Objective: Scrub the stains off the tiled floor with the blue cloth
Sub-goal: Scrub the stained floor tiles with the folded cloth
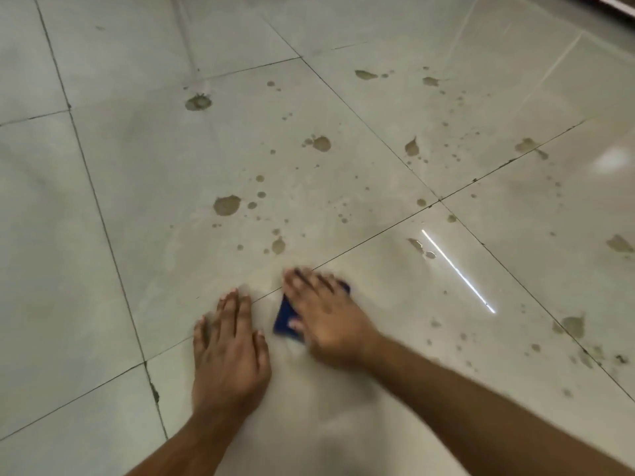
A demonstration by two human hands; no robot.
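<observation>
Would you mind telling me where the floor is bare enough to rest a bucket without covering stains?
Free: the tiles left of the long grout line beside the left hand, and the stretch between the two forearms. Crowded: stains spread ahead of the right hand, which presses the blue cloth, and along the right side past the light streak.

2 bare forearms enter from the lower edge, each ending in a bare hand: left hand (228,352), right hand (326,321). No sleeve covers either forearm within view. Fingernails are short and pale. The right hand's outline is blurred; the left hand's is sharper.
</observation>
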